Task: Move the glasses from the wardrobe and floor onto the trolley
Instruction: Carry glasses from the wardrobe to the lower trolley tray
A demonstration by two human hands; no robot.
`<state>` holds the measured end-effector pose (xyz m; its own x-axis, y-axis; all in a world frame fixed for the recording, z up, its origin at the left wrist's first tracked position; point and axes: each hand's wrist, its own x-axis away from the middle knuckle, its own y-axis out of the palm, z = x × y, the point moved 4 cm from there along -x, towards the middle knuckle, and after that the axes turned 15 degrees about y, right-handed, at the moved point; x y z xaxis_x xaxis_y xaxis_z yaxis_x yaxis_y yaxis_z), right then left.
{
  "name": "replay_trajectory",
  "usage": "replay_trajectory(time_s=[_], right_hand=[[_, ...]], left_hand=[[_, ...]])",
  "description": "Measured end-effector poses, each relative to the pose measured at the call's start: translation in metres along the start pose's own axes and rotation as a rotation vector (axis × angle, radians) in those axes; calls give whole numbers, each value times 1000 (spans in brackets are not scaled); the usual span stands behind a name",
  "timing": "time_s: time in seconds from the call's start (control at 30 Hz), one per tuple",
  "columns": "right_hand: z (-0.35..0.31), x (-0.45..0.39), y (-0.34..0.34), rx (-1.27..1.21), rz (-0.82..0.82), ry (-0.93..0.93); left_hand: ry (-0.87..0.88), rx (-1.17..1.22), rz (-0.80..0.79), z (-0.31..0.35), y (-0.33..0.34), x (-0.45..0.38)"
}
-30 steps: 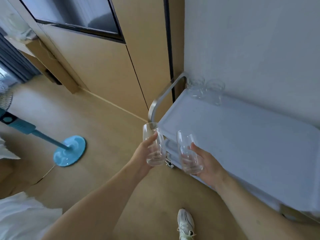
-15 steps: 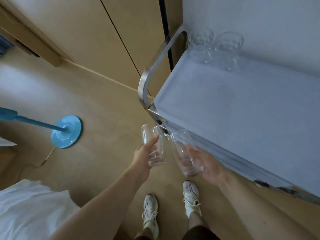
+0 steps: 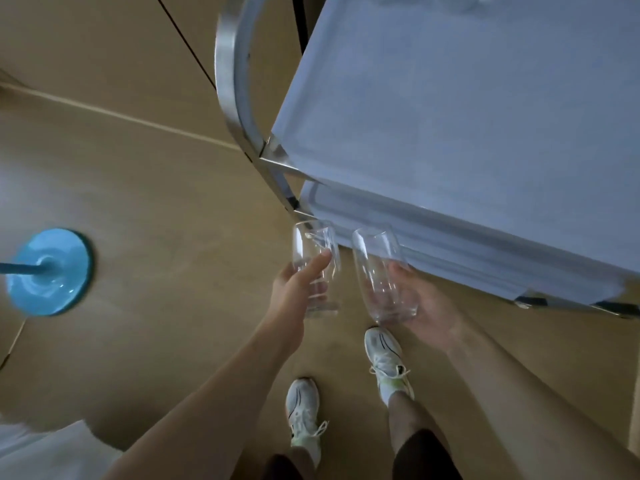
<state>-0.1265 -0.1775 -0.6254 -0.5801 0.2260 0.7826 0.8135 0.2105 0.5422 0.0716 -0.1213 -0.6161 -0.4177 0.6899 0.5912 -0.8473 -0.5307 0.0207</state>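
Left hand (image 3: 296, 289) grips one clear glass (image 3: 315, 268); right hand (image 3: 420, 306) wraps a second glass (image 3: 382, 275). Both are held just beside the trolley (image 3: 467, 133) lower shelf edge, possibly touching. Steel handle (image 3: 230, 81) rises beside them; blue fan base (image 3: 48, 271) and white sneakers (image 3: 388, 362) on floor.

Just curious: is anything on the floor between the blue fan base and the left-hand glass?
No. In the head view, only bare floor lies between the fan base and that glass.

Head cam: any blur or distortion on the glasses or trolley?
Head view: both glasses, in the left hand and right hand, are faint and see-through; the fan base smears from motion blur; wide-angle lens bows the trolley handle; lighting dim, no harsh glare.
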Motion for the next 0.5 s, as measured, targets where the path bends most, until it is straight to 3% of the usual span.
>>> replay_trajectory(time_s=[0.27,0.5], right_hand=[[-21,-45,-31,45,160,-253],[-55,-75,-72,55,240,-436]], left_hand=[[287,-118,-121,-21,26,-58],[402,-104,-206,-18,75,-117]])
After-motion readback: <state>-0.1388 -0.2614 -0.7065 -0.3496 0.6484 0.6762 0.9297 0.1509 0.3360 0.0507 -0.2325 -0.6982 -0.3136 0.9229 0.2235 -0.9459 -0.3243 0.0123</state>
